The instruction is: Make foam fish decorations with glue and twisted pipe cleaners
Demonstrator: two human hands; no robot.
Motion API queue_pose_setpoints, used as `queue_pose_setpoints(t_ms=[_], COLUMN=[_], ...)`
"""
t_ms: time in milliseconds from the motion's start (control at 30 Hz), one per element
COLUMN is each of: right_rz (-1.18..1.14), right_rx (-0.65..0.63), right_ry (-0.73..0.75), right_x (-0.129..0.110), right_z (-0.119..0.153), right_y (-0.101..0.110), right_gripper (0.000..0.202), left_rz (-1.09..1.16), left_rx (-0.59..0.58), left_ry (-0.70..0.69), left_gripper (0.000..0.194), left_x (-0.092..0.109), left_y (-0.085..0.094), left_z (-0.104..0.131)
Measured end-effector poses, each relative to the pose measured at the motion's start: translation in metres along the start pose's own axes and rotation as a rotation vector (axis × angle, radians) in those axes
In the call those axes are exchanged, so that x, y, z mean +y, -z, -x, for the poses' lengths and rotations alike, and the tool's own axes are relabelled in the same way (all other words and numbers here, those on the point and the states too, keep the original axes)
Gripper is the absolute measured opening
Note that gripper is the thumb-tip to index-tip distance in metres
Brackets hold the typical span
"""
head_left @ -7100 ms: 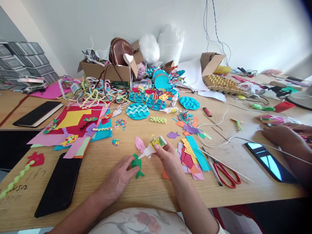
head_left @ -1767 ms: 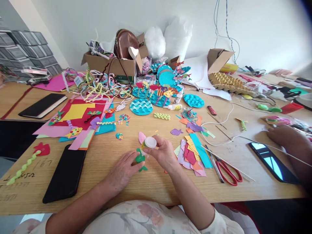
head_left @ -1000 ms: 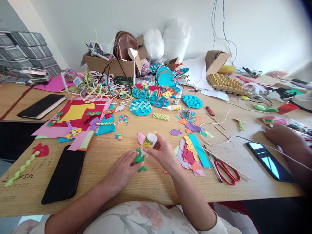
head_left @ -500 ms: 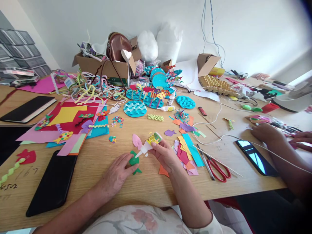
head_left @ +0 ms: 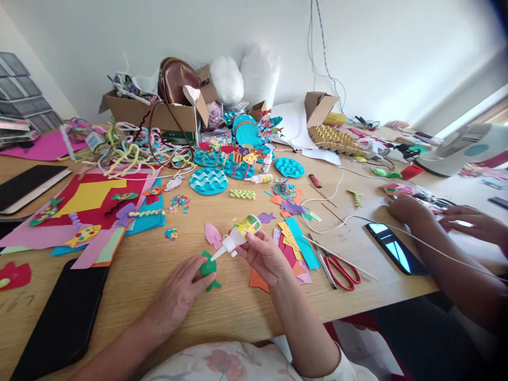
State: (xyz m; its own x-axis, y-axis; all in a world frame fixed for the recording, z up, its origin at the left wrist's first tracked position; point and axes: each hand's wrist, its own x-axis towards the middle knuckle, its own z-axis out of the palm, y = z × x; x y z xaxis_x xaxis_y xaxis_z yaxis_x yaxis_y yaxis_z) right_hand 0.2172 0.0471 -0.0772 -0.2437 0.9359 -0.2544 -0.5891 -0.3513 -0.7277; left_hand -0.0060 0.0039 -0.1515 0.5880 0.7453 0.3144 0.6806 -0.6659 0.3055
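A green fish cutout [head_left: 207, 266] lies on the table under the fingertips of my left hand [head_left: 178, 286], whose thumb and forefinger hold it at its left and lower edges. My right hand [head_left: 260, 255] grips a small glue bottle [head_left: 245, 227] with a yellow-green label. The bottle is tilted down to the left, and its white nozzle [head_left: 217, 254] meets the top of the green cutout. Just behind the nozzle lies a pink fish cutout [head_left: 212, 235]. A purple fish cutout [head_left: 266, 217] is beyond the bottle.
Colored paper scraps [head_left: 291, 241], a pen [head_left: 323, 264] and red-handled scissors [head_left: 343, 272] lie to the right. Another person's arms [head_left: 420, 227] rest near a phone [head_left: 392, 247]. Stacked colored sheets [head_left: 95, 198] and a black case [head_left: 59, 323] are at left. Blue wavy discs [head_left: 208, 181] stand farther back.
The camera view has turned slightly right, so the scene sits farther left. The glue nozzle stays at the green cutout, and both hands keep their hold.
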Motion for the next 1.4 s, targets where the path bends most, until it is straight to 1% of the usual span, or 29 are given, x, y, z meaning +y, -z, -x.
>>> queue_pose_setpoints(t_ms=[100, 167, 267, 433, 500, 567, 633, 700, 767, 867, 933, 1000, 1067, 1167, 1300, 1400], right_rz=[-0.025, -0.008, 0.07, 0.199, 0.255, 0.309, 0.361, 0.413, 0.465, 0.534, 0.612, 0.73, 0.839, 0.924, 0.95, 1.031], right_rx=[-0.015, -0.01, -0.015, -0.1, -0.106, -0.103, -0.088, -0.046, -0.013, -0.036, -0.06, -0.058, -0.046, -0.024, -0.007, 0.019], right_ry=[0.031, 0.076, 0.182, 0.343, 0.386, 0.405, 0.41, 0.41, 0.385, 0.304, 0.271, 0.288, 0.331, 0.378, 0.386, 0.394], right_x=[-0.011, -0.022, -0.048, -0.096, -0.109, -0.115, -0.11, -0.096, -0.074, -0.036, -0.014, 0.0, 0.009, 0.014, 0.019, 0.02], right_z=[0.002, 0.002, 0.001, 0.003, 0.006, 0.01, 0.014, 0.016, 0.016, 0.016, 0.016, 0.016, 0.015, 0.011, 0.005, 0.002], right_y=[-0.01, -0.019, -0.031, -0.053, -0.06, -0.064, -0.064, -0.06, -0.054, -0.042, -0.035, -0.029, -0.024, -0.019, -0.016, -0.017], right_gripper=[0.038, 0.041, 0.041, 0.036, 0.035, 0.035, 0.034, 0.035, 0.038, 0.038, 0.036, 0.033, 0.027, 0.023, 0.023, 0.023], left_rz=[-0.066, -0.112, -0.159, -0.193, -0.22, -0.222, -0.191, -0.142, -0.092, -0.039, -0.002, 0.017, 0.018, 0.028, 0.066, 0.116], left_rx=[0.022, 0.036, 0.072, 0.106, 0.138, 0.158, 0.179, 0.173, 0.094, 0.01, -0.019, -0.029, -0.025, -0.031, -0.082, -0.108], left_ry=[-0.043, -0.09, -0.162, -0.179, -0.216, -0.217, -0.194, -0.166, -0.117, -0.02, 0.024, 0.032, 0.021, 0.02, 0.08, 0.15], left_gripper=[0.04, 0.042, 0.045, 0.048, 0.047, 0.047, 0.047, 0.046, 0.046, 0.046, 0.042, 0.035, 0.03, 0.033, 0.032, 0.029], left_x=[-0.004, -0.006, -0.008, -0.01, -0.012, -0.013, -0.011, -0.008, -0.005, -0.003, -0.003, -0.002, -0.001, 0.002, 0.006, 0.01], left_y=[-0.001, 0.0, 0.002, -0.001, -0.003, -0.003, -0.003, -0.001, -0.001, -0.002, -0.004, -0.005, -0.005, -0.002, 0.003, 0.005], left_z=[-0.001, -0.002, -0.005, -0.004, -0.005, -0.006, -0.006, -0.005, -0.004, -0.002, -0.002, -0.002, -0.004, -0.006, -0.009, -0.011])
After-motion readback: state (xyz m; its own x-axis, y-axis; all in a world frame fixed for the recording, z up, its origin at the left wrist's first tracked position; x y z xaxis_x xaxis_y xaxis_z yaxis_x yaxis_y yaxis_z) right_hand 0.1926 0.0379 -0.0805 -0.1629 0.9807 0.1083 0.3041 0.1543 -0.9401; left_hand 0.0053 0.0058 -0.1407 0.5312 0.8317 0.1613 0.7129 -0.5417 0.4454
